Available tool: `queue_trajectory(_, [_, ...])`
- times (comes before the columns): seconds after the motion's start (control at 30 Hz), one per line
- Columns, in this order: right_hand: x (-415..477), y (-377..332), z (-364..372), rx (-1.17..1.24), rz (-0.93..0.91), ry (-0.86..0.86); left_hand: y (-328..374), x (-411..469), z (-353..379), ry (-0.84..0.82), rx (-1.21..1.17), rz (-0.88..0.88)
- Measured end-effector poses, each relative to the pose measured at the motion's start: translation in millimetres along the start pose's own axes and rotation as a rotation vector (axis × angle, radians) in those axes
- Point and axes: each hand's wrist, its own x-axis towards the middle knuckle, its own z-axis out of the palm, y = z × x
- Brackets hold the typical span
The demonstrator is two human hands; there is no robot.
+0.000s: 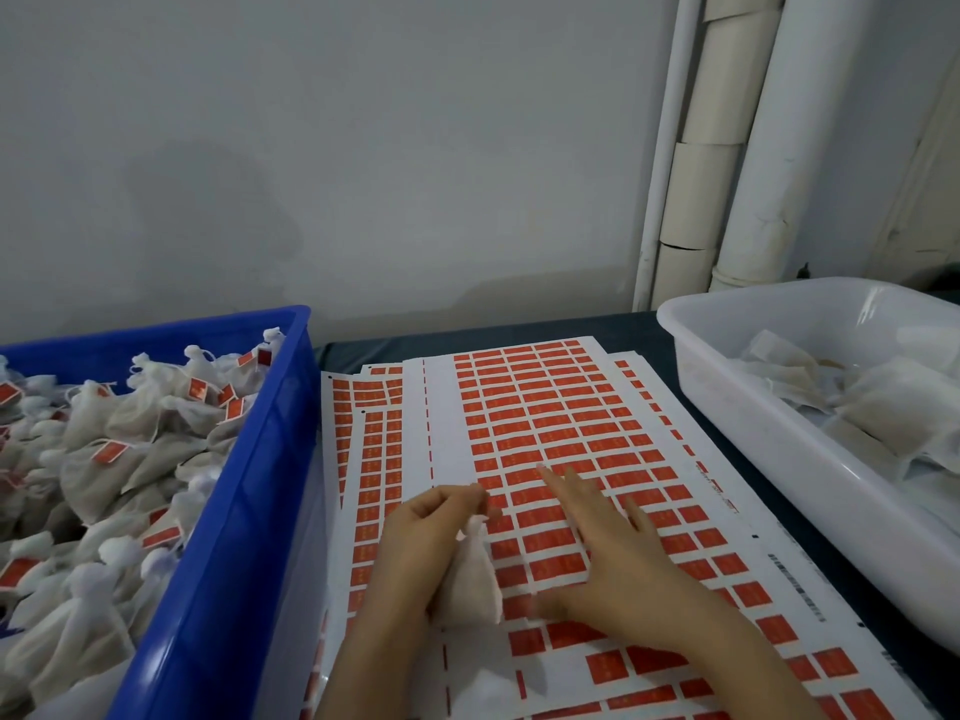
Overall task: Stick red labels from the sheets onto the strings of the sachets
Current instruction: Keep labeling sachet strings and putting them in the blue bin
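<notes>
White sheets of red labels (pixel 545 407) lie stacked in the middle of the table. My left hand (pixel 421 537) grips a white fabric sachet (pixel 470 574) by its gathered top, and the sachet hangs over the sheet. My right hand (pixel 608 548) lies flat on the top sheet with straight, spread fingers, its fingertips touching the red labels just right of the sachet. The sachet's string is too small to make out.
A blue crate (pixel 249 511) on the left holds several sachets with red labels. A white tub (pixel 737 407) on the right holds several unlabelled sachets. A grey wall stands behind, with white pipes (pixel 727 148) at the back right corner.
</notes>
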Motion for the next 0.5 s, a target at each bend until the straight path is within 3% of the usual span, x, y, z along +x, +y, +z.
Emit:
queue_trajectory(0.3, [10,12,7,-0.113,-0.041,0.035,-15,14,-6,0.161,0.078,0.113])
queue_trajectory(0.5, [13,5,7,-0.074,-0.019,0.110,-25,21,-4,0.191,0.370,0.178])
